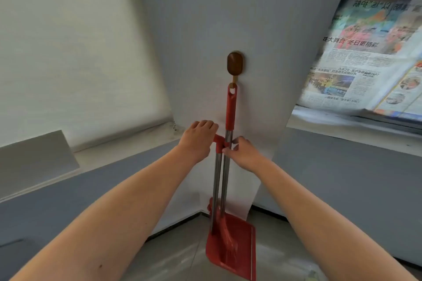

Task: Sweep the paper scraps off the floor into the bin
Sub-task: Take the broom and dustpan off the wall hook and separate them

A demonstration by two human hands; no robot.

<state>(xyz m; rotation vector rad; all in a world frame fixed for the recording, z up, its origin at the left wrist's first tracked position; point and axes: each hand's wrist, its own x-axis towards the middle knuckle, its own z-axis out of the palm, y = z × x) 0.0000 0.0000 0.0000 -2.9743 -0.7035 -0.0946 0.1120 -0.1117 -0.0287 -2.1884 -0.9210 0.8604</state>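
A red broom (230,109) hangs by the hole in its handle from a brown wall hook (234,63). Clipped beside it is a red dustpan (230,248) on a metal pole, its pan near the floor with the broom's bristles resting in it. My left hand (198,139) is closed around the dustpan's red top handle. My right hand (243,151) pinches the broom's metal pole at the red clip that joins the two poles. No paper scraps or bin show in this view.
The set hangs on a grey wall column (228,18). A window ledge (127,141) runs on the left with a white board (34,162) on it. Newspapers (370,57) cover the right window. Grey tiled floor (173,255) lies below.
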